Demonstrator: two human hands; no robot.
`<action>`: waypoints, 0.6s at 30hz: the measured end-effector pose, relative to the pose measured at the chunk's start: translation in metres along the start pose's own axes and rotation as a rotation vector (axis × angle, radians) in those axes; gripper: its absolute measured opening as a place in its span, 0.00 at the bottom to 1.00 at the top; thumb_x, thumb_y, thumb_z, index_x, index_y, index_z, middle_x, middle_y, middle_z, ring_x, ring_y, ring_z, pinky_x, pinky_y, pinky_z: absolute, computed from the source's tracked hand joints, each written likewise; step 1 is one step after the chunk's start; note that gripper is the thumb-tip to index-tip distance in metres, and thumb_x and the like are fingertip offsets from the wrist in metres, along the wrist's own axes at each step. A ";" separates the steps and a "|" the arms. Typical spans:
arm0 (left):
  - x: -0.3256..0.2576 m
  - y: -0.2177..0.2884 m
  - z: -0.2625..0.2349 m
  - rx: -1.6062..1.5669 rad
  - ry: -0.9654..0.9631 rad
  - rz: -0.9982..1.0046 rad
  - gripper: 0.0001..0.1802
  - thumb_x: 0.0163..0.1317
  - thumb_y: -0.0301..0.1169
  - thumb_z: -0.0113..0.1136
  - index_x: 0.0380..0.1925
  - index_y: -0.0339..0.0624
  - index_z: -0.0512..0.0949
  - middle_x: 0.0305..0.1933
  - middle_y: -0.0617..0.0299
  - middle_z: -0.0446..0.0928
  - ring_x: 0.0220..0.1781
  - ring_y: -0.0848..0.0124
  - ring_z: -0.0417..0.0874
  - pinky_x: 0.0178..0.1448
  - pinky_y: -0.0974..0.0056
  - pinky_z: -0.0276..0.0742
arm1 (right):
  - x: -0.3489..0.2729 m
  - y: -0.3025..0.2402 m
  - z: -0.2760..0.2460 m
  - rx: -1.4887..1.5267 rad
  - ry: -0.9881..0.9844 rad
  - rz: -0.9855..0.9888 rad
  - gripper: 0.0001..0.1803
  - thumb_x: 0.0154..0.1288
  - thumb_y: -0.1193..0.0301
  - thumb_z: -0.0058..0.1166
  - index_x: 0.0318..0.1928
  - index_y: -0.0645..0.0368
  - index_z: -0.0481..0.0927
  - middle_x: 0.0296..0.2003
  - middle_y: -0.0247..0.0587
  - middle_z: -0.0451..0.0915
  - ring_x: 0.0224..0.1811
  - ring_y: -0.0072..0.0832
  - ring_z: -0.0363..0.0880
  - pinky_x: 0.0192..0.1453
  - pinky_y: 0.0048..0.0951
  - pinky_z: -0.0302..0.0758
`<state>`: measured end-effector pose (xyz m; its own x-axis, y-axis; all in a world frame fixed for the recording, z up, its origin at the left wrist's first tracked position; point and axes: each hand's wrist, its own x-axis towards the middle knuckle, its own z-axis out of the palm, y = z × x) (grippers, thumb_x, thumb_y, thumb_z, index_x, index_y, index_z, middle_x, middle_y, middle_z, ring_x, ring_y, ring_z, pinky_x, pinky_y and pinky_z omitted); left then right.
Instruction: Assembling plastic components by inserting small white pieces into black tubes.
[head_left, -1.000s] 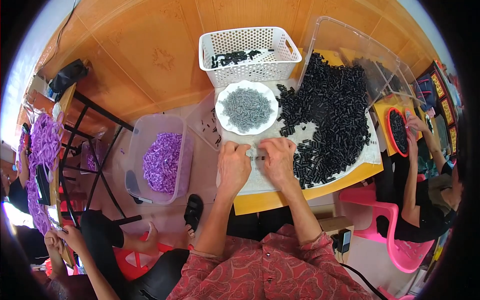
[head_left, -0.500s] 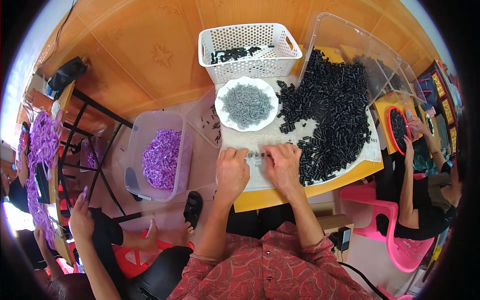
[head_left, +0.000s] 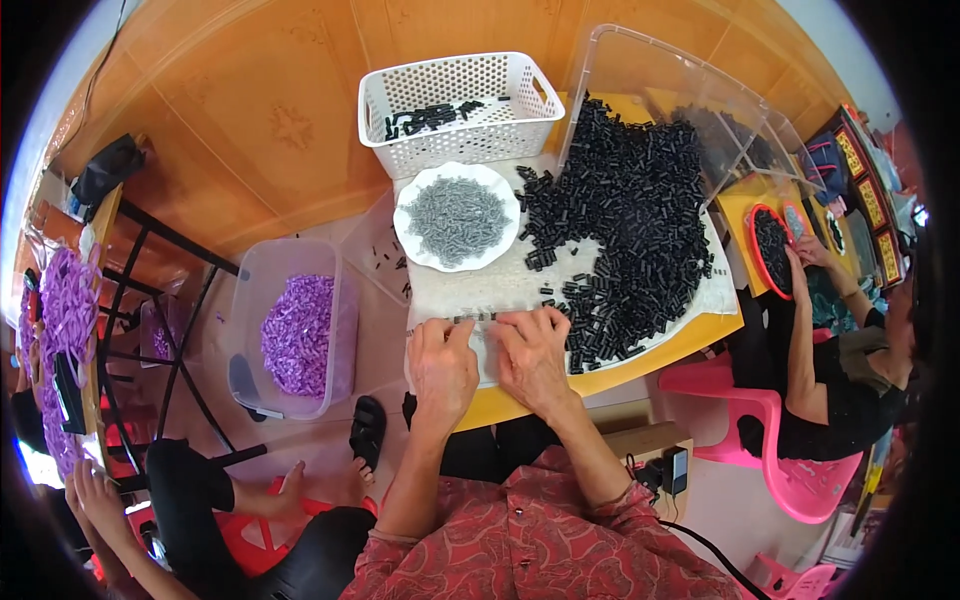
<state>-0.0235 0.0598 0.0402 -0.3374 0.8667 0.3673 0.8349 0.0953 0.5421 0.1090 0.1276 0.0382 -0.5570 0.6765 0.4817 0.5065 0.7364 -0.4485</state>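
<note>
Orange floor tiles lay under a small yellow table (head_left: pixel 640 365) with a white cloth on it. Both hands sat side by side at the near edge. A second before they were a bit further up; now they had slid closer to the person. The left hand (head_left: pixel 441 365) and right hand (head_left: pixel 532 358) pressed flat, fingers curled, on a thin row of small grey pins (head_left: pixel 470 318). I could not tell if they pinched any.

No labels showed. A white plate (head_left: pixel 410 235) held grey pins. Black tubes (head_left: pixel 630 230) lay heaped beside it. A white basket (head_left: pixel 455 80) stood behind. A clear tub (head_left: pixel 250 290) held purple bits.
</note>
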 end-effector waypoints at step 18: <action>-0.021 0.000 0.000 -0.220 0.097 -0.062 0.15 0.50 0.16 0.57 0.38 0.38 0.83 0.37 0.53 0.76 0.42 0.54 0.78 0.48 0.54 0.75 | 0.018 0.091 -0.047 -0.208 0.164 0.290 0.07 0.58 0.76 0.61 0.38 0.56 0.83 0.36 0.41 0.80 0.41 0.43 0.78 0.45 0.42 0.72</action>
<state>-0.0163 0.0417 0.0325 -0.4338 0.8105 0.3936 0.7001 0.0282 0.7135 0.1761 0.2066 0.0414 -0.2665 0.8365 0.4789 0.7594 0.4882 -0.4302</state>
